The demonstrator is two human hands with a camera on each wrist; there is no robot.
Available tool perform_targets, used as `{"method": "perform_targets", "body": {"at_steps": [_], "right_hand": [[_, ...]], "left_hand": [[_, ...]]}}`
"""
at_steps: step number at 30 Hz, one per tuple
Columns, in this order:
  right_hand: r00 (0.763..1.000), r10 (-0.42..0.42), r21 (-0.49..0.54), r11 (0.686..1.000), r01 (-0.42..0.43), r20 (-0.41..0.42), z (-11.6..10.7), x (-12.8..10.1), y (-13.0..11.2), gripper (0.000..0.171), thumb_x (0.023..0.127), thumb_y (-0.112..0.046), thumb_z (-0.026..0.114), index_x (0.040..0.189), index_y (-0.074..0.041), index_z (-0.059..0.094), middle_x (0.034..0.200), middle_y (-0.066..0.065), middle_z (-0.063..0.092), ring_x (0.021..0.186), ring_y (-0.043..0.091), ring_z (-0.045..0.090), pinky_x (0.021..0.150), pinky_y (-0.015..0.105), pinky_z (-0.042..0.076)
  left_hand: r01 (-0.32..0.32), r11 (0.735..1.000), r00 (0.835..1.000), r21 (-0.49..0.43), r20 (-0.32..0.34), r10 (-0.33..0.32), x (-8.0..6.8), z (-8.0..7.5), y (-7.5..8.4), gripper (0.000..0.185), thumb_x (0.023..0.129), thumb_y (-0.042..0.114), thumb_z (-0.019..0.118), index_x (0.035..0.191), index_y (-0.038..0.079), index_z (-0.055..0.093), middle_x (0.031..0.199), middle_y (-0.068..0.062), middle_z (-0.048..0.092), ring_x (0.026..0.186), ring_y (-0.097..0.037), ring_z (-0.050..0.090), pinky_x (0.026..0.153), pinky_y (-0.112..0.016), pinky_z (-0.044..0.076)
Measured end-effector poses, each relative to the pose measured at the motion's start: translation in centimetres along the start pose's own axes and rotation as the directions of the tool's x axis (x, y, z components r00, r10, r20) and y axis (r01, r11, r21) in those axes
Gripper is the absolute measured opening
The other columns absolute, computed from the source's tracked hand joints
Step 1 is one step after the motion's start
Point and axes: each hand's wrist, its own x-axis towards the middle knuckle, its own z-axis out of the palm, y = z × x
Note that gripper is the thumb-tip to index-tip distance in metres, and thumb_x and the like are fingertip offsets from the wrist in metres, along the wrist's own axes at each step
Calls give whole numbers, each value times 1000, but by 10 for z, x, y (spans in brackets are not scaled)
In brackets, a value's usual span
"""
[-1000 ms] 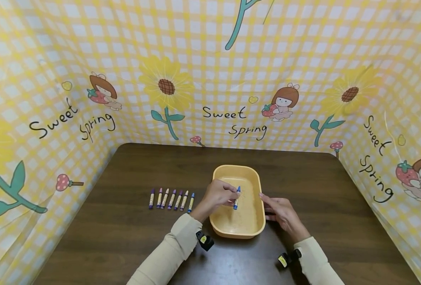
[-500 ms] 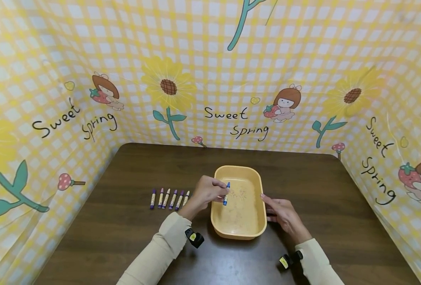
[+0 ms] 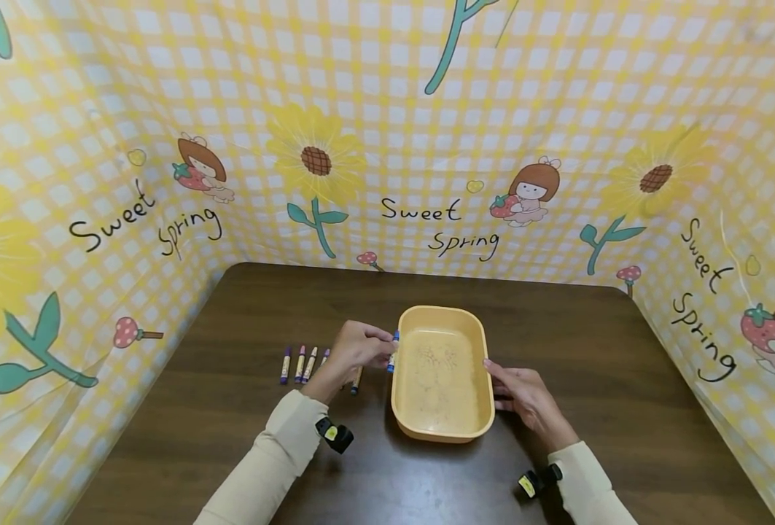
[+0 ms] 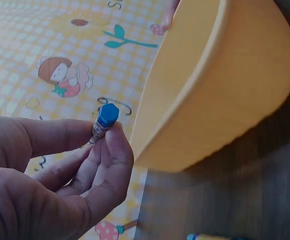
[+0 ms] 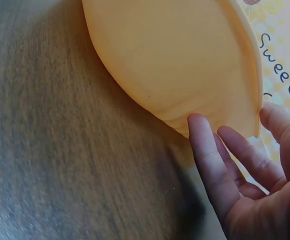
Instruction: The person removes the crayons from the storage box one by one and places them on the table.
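Observation:
My left hand (image 3: 356, 351) pinches a blue crayon (image 3: 394, 353) between thumb and fingertips, just outside the left rim of a yellow plastic basin (image 3: 396, 415). In the left wrist view the blue end of that crayon (image 4: 108, 116) points towards the camera, apart from the basin wall. My right hand (image 3: 525, 394) touches the basin's right side, thumb at the rim and fairly straight fingers (image 5: 205, 145) along the outer wall. A row of crayons (image 3: 300, 364) with paper wrappers lies left of the basin, partly hidden by my left hand and wrist.
One crayon (image 3: 357, 380) lies on the dark wooden table (image 3: 558, 321) beside my left wrist. Inside, the basin floor shows faint marks. A yellow checked cloth (image 3: 413, 146) with printed flowers rises behind the table and along both sides.
My left hand has moved left with the blue crayon, from over the basin to outside its left rim, covering more of the row. My right hand has stayed at the basin's side.

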Motion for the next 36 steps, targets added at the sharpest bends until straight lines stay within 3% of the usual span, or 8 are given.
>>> {"method": "perform_targets", "body": {"at_steps": [10, 18, 28, 36], "right_hand": [[1000, 12, 18, 1000, -12, 15, -1, 0, -2, 47, 93, -37, 74, 113, 6, 71, 91, 7, 77, 80, 16, 73, 68, 32, 64], [1000, 17, 14, 1000, -17, 24, -1, -1, -2, 50, 94, -36, 73, 116, 8, 68, 91, 6, 77, 81, 15, 73, 68, 31, 63], [1000, 18, 8, 1000, -18, 23, -3, 1, -1, 48, 94, -36, 73, 114, 7, 69, 90, 5, 76, 82, 16, 72, 69, 32, 64], [999, 28, 6, 1000, -29, 19, -2, 2, 0, 50, 94, -36, 72, 117, 8, 68, 91, 7, 77, 82, 17, 73, 69, 33, 64]], "left_hand": [[27, 999, 1000, -21, -14, -28, 3, -26, -7, 21, 87, 1, 75, 105, -10, 73, 87, -13, 74, 63, -11, 67, 64, -28, 64], [63, 998, 997, -23, -33, -64, 3, -44, -12, 23, 87, 2, 75, 107, -9, 72, 87, -10, 72, 66, -12, 68, 65, -26, 64], [70, 996, 996, -53, -59, -73, 5, -78, -23, 25, 88, 2, 75, 108, -12, 70, 80, -9, 73, 64, -11, 68, 65, -27, 64], [82, 996, 992, -34, -98, -85, 3, -104, -29, 28, 90, 4, 74, 113, -11, 68, 91, -14, 75, 73, -15, 70, 72, -30, 65]]}}
